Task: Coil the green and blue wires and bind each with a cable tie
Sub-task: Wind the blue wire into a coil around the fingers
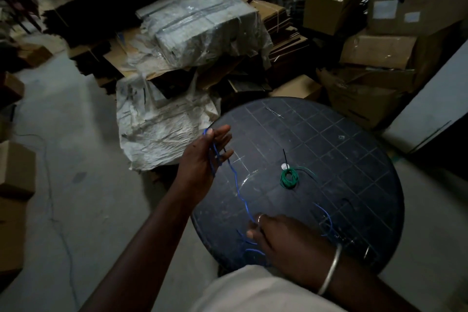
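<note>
Nearest, at 6 o'clock, the right hand (283, 235) pinches the blue wire (240, 192) over the round dark tabletop (354, 139). At 10 o'clock of the tabletop, the left hand (205, 159) is half open, loops of blue wire draped across its fingers. Centre: the coiled green wire (289, 178), a black cable tie (285, 158) touching it at 12 o'clock.

blue wire (238, 186) between hands, green coil (289, 178) tabled
</note>
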### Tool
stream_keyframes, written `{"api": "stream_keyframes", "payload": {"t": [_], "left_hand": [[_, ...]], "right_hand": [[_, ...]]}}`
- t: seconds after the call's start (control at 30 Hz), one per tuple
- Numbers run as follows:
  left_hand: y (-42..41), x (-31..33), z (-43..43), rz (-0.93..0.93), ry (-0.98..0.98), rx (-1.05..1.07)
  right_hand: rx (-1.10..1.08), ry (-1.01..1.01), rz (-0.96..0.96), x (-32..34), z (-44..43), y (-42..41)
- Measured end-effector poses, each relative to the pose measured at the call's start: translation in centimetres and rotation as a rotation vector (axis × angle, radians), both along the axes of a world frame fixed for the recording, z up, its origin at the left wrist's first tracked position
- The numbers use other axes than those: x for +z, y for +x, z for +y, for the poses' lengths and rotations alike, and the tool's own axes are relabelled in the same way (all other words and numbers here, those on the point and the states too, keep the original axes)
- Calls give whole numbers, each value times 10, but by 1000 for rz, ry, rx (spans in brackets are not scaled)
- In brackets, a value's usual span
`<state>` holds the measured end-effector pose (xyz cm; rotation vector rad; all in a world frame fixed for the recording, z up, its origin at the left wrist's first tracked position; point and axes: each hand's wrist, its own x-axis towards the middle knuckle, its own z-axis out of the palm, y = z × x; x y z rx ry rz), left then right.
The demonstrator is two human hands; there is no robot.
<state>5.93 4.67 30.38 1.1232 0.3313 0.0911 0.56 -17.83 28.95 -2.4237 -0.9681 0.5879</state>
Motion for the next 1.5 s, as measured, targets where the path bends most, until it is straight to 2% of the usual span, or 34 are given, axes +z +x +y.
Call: {"api": "stream_keyframes", "payload": {"t": [0.2,0.27,0.37,0.47,0.57,0.63,0.73,0.8,0.9,1.03,1.17,1.27,1.37,1.4,1.5], "left_hand": [[-15,-21,-29,-25,247,-135],[-19,-19,-40,-23,297,-243],[-26,-16,-50,-28,285,-353],[-35,-15,-54,-72,138,-469],[-43,-7,-53,-36,-140,-559],[-46,1,-51,-47,-323,-631],[-46,12,-50,-33,-502,-639],[-44,15,-47,-55,-573,-618],[-38,18,-42,-94,-585,-578],[-24,15,-42,-87,-426,-400],[-9,7,-34,-70,-329,-242],[1,-2,-25,-17,-207,-183],[3,-11,-23,48,-17,-195],[1,-13,-23,60,50,-230],[-9,-15,-31,26,337,-417]], "right_hand": [[10,257,87,54,-7,13],[-44,434,307,64,-5,21],[-303,751,689,84,-8,43],[-431,1025,1080,91,-23,81],[-329,1182,1449,75,-37,118],[-263,1209,1562,54,-40,134],[-451,1123,1450,19,-29,141],[-654,964,1215,-3,-19,133],[-724,654,888,-22,-5,103],[-507,437,770,-17,8,58],[-219,226,766,1,6,32],[-187,194,738,18,1,22],[-154,127,418,44,-7,24],[-144,125,367,52,-9,26],[-148,269,435,77,-12,33]]}}
